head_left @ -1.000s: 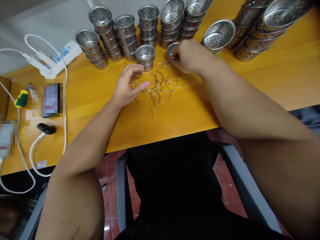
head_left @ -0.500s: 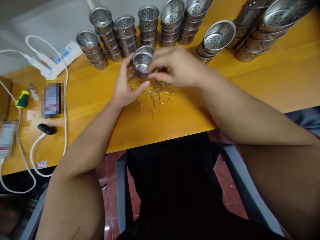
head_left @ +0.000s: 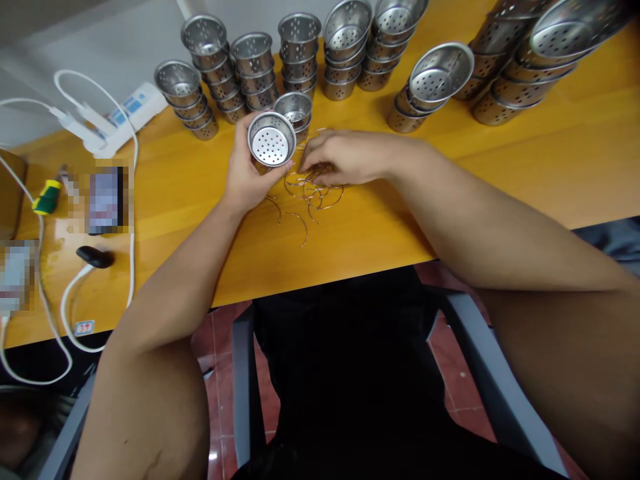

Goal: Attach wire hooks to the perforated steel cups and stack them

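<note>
OK, cup [head_left: 272, 141] tilted, mouth twd cam.

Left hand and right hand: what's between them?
In the head view, a perforated metal cup, held by the left hand, then thin curved wires on the table.

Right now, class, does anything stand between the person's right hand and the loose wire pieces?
Nothing visible does: the right hand is right at the wire pieces. The perforated cup in the left hand is off to one side.
</note>
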A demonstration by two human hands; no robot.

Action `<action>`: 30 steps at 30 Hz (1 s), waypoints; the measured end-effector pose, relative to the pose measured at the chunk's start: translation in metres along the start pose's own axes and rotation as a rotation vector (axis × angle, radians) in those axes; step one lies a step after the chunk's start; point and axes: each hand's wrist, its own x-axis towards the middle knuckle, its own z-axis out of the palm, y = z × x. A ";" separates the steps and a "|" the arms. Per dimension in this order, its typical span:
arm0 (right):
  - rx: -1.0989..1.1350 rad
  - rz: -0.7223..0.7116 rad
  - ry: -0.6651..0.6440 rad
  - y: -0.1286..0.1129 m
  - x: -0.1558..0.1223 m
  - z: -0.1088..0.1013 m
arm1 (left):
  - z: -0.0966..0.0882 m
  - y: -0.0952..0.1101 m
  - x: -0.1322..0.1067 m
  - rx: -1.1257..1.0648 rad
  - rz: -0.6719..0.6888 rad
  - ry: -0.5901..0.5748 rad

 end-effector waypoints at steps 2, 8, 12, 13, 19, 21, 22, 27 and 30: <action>-0.027 0.005 -0.029 -0.006 0.006 0.008 | 0.000 -0.002 0.000 -0.045 0.012 0.006; -0.038 0.086 -0.067 -0.036 0.011 0.004 | 0.002 -0.008 0.001 -0.087 -0.084 0.068; 0.007 0.050 -0.048 -0.034 0.005 -0.004 | 0.004 -0.005 0.003 -0.078 -0.126 0.113; 0.030 0.058 -0.031 -0.032 0.004 -0.007 | 0.004 -0.004 0.004 -0.075 -0.143 0.126; 0.241 0.130 0.007 -0.034 -0.008 -0.037 | 0.000 0.000 0.010 -0.051 -0.172 0.187; 0.302 0.141 0.033 -0.035 -0.009 -0.041 | -0.001 0.003 0.011 -0.052 -0.187 0.178; 0.331 0.149 0.048 -0.036 -0.009 -0.041 | 0.000 0.004 0.011 -0.058 -0.204 0.174; 0.472 0.218 0.115 -0.030 -0.007 -0.027 | 0.003 0.001 0.009 -0.048 -0.184 0.234; 0.529 0.258 0.129 -0.018 -0.003 -0.018 | -0.003 -0.003 0.006 0.001 -0.092 0.197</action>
